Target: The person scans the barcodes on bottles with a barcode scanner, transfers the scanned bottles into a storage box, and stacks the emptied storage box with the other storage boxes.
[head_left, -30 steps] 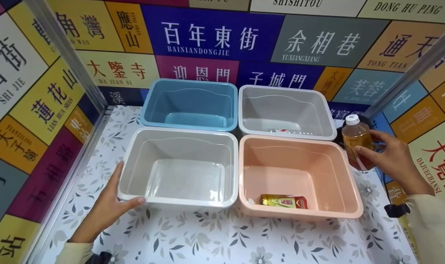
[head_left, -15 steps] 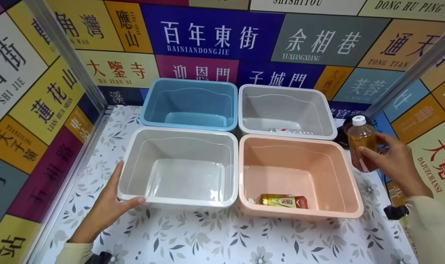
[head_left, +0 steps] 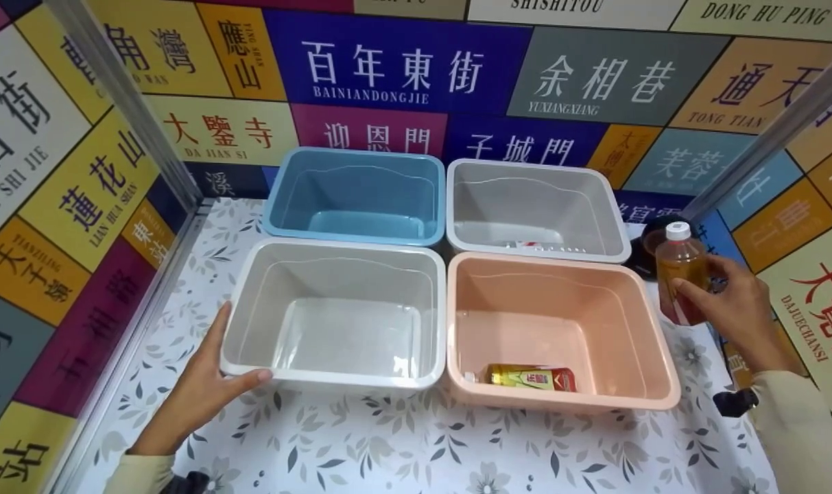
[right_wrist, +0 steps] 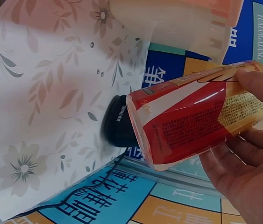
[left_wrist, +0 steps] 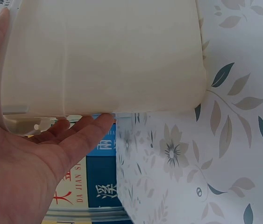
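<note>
My right hand (head_left: 741, 302) holds a plastic drink bottle (head_left: 690, 261) upright, right of the peach bin (head_left: 525, 288). The bottle has a white cap and amber contents; its red and gold label (right_wrist: 187, 121) shows in the right wrist view. Fingers wrap one side and the thumb presses the other. My left hand (head_left: 199, 384) rests against the front left corner of the white bin (head_left: 333, 274), fingers along its side and thumb at the front rim. In the left wrist view, the fingers (left_wrist: 89, 133) lie fairly straight along the bin's outer wall.
Behind stand a blue bin (head_left: 361, 185) and a grey bin (head_left: 532, 199), with a clear item (head_left: 542, 247) inside the grey one. A yellow and red labelled bottle (head_left: 532, 377) lies in the peach bin. A round black object (right_wrist: 119, 123) with a cable stands near the wall.
My right hand has carried the bottle slightly right and toward me, away from the peach bin's edge. The left hand and the bins have stayed in place.
</note>
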Demonstrator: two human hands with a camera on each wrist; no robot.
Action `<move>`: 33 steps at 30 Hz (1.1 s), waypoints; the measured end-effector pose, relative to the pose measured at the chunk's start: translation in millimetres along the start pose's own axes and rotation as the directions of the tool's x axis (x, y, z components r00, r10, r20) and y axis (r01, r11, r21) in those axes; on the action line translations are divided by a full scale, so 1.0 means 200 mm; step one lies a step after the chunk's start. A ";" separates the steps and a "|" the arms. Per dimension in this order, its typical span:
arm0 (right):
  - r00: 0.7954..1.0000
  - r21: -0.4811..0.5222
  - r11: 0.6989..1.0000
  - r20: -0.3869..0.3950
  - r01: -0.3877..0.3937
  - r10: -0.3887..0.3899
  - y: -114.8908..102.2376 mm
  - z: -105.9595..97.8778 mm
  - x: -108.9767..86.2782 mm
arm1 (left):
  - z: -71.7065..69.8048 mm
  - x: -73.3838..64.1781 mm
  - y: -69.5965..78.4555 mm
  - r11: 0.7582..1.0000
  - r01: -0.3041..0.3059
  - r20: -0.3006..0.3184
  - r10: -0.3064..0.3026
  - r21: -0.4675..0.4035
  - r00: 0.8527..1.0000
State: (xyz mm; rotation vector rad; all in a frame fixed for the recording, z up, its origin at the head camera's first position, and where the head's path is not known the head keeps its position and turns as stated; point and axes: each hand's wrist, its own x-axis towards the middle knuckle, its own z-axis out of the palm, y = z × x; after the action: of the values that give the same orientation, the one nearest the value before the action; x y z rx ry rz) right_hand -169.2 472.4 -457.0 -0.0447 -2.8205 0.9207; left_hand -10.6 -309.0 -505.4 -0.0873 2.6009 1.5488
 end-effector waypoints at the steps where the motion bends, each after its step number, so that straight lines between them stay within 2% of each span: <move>1: 1.000 0.002 1.000 -0.001 -0.001 0.001 0.01 0.00 0.00 | 0.00 0.00 0.00 1.000 0.001 0.001 -0.001 -0.001 1.000; 9: 0.999 0.011 0.999 -0.013 -0.051 0.051 0.04 0.03 -0.01 | 0.00 0.00 0.00 1.000 -0.002 0.001 0.002 -0.001 1.000; 14: 0.998 0.022 0.998 -0.042 -0.052 0.053 0.05 0.04 -0.03 | 0.01 0.00 0.00 1.000 -0.011 -0.001 0.011 -0.017 1.000; 25: 0.995 0.032 0.995 -0.014 -0.095 0.096 0.07 0.06 0.00 | 0.00 0.00 -0.01 1.000 0.003 0.001 -0.003 -0.020 1.000; 33: 0.992 0.010 0.993 -0.041 -0.116 0.116 0.07 0.10 -0.02 | 0.00 0.00 0.00 1.000 0.000 0.002 0.000 -0.025 1.000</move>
State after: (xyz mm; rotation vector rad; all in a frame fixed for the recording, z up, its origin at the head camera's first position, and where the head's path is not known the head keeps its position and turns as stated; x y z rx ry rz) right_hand -169.3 473.0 -481.5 -0.2266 -2.8009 0.9436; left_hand -11.1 -308.4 -505.4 -0.0877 2.5809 1.5812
